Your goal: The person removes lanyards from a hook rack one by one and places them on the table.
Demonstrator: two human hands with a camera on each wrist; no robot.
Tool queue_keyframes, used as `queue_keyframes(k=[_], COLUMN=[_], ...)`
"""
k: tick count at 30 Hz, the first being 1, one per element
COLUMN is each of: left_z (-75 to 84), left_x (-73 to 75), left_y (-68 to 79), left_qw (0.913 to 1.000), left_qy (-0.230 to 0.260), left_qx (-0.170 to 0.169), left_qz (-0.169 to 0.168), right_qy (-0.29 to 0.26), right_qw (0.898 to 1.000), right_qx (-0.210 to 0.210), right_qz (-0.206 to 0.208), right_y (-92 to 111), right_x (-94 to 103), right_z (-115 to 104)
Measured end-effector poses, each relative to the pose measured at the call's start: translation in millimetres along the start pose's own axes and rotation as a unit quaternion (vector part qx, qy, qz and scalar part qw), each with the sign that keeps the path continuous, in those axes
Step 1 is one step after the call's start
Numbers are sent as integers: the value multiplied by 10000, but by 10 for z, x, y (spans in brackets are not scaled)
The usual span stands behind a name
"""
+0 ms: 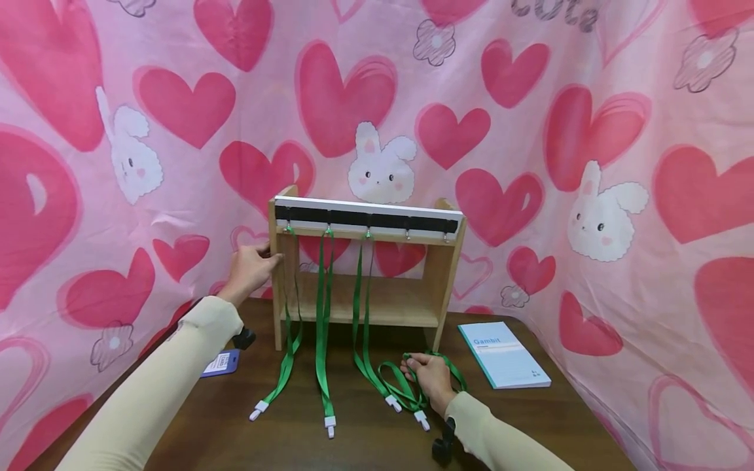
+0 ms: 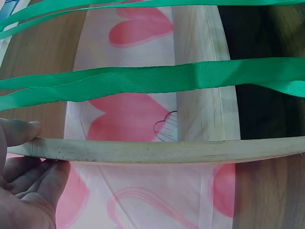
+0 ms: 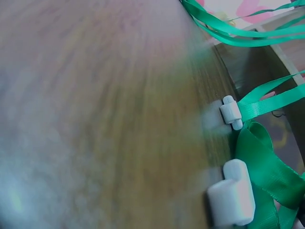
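Observation:
A small wooden rack (image 1: 377,303) stands on the table, with a black strip of hooks along its white top bar. My left hand (image 1: 251,269) grips the rack's left side panel (image 2: 143,150), thumb on one face and fingers on the other. Three green lanyards (image 1: 321,314) hang from hooks, their white clips lying on the table; the two hooks furthest right carry nothing. Low in front of the rack's right side, my right hand (image 1: 432,381) pinches another green lanyard (image 3: 269,162), its ribbon looped on the table. That lanyard's white clip (image 1: 421,420) lies just left of the hand.
On the right of the table lies a light-blue notebook (image 1: 504,355). A blue card holder (image 1: 222,364) sits at the left, partly behind my left forearm. A pink cloth (image 1: 377,78) with hearts and rabbits hangs behind and along both sides of the table (image 1: 235,425).

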State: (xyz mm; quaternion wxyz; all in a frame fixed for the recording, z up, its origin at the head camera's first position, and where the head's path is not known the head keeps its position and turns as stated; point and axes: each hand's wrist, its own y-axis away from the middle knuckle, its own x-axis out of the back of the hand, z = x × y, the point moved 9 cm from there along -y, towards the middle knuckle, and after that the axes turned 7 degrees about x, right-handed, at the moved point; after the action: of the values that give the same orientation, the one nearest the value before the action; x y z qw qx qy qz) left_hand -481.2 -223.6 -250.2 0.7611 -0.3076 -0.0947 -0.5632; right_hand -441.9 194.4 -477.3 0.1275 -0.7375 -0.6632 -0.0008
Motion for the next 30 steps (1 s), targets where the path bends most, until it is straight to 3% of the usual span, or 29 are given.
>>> queue_keyframes(k=[11,18,30], left_z=[11,26,28], left_x=[10,21,14], left_y=[37,44,11], left_qw=[9998,9997,9999], left_qy=[-157,-168,-99], left_qx=[-65,-108,-36], left_qz=[88,119,63], right_qy=[-8,871,1134], right_qw=[10000,9961,9931], right_qx=[-20,145,212], right_qz=[25,90,201], right_y=[30,32,21], right_x=[-8,38,95], right_z=[4,-27,-103])
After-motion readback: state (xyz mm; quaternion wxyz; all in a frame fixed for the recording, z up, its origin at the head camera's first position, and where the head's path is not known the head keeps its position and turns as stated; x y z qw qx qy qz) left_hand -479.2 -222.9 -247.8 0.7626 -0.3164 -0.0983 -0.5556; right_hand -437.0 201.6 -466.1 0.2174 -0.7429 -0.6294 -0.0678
